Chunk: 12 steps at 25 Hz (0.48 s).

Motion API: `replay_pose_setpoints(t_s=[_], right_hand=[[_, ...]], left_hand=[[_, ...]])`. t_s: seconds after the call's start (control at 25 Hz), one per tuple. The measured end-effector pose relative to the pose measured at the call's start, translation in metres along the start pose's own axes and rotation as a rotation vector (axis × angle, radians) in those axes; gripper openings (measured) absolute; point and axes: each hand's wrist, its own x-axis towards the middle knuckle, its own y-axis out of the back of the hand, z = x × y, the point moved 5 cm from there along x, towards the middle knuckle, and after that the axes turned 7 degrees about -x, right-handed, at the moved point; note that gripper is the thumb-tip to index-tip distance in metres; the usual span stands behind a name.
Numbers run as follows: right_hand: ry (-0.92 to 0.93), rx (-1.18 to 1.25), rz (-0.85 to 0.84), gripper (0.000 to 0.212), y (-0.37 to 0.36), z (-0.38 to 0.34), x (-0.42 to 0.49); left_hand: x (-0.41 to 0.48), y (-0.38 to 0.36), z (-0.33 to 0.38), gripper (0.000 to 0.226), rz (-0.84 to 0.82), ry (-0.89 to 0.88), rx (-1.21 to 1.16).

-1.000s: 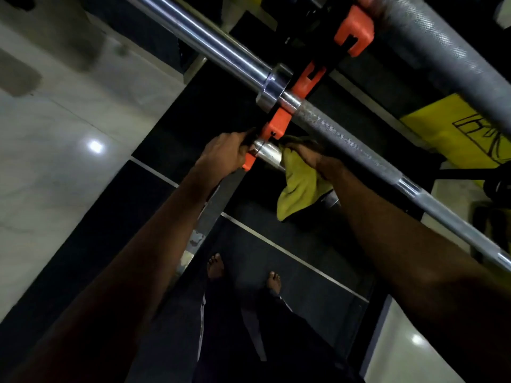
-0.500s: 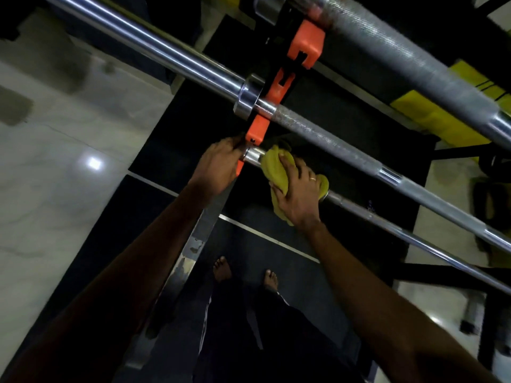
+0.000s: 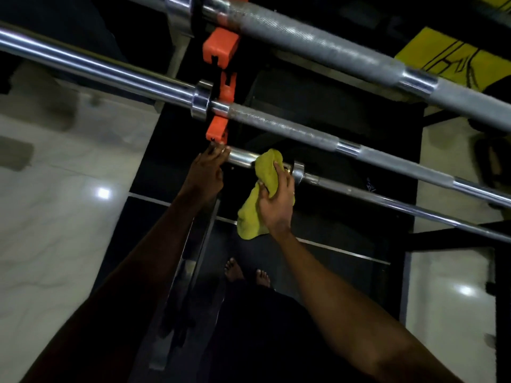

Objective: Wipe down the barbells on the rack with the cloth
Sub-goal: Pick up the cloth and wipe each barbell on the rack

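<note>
I'm clamping the yellow cloth (image 3: 250, 217) around the lowest barbell (image 3: 242, 158) at its sleeve with the right hand (image 3: 276, 201), so fabric is wrapping the steel. The left hand (image 3: 206, 174) is touching the sleeve end, likely bracing against rolling; its curl I cannot tell.

Black markings on the yellow panel (image 3: 423, 48) cannot be read.

Glossy pale marble floor (image 3: 55, 222) with light glints (image 3: 103, 192), black rubber mat (image 3: 345, 217) in the middle, yellow black-lined mat (image 3: 453, 62) top right.
</note>
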Motion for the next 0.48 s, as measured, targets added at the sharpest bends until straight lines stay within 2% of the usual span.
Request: replay_pose_setpoints(t_s=[0.12,0.36,0.48], right_hand=[[-0.007,0.046,-0.043,0.057,0.019,-0.001,0.007],[0.082,0.018,-0.161,0.06,0.077,0.007,0.008],[0.057,0.005,-0.167,0.064,0.117,0.027,0.0]], left_hand=[[-0.003,0.011,0.009,0.066,0.009,0.086,-0.055],[-0.027,0.027,0.024,0.057,0.056,0.206,-0.146],[-0.056,0.031,0.062,0.058,0.028,0.252,-0.216]])
